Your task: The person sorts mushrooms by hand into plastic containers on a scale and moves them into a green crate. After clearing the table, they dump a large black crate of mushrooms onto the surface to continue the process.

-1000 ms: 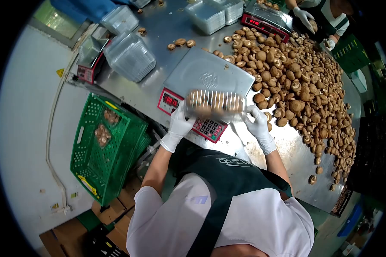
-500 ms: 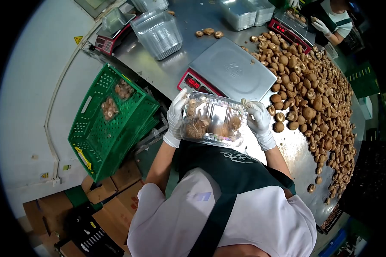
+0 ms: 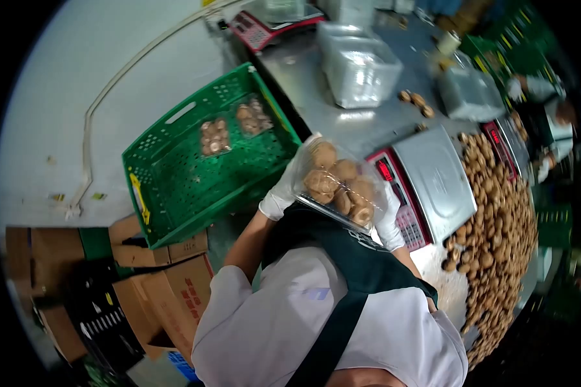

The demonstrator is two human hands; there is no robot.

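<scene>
Between my two white-gloved hands is a closed clear plastic box (image 3: 339, 183) with several brown mushrooms in it, tilted in front of my apron. My left hand (image 3: 285, 192) grips its left end, and my right hand (image 3: 388, 219) holds the right end, partly hidden behind the box. To the left, a green crate (image 3: 187, 174) holds two packed mushroom boxes (image 3: 215, 137). Just right of my right hand is a red scale (image 3: 403, 193) with a bare steel plate (image 3: 436, 184).
A large mushroom pile (image 3: 497, 238) spreads over the steel table's right side. Stacked clear trays (image 3: 361, 71) and another red scale (image 3: 258, 31) stand at the back. Cardboard boxes (image 3: 177, 293) lie lower left. A co-worker (image 3: 558, 122) is at the far right.
The view has turned left, so the crate appears nearer the middle. The box in my hands has tilted, and its mushrooms now show more clearly.
</scene>
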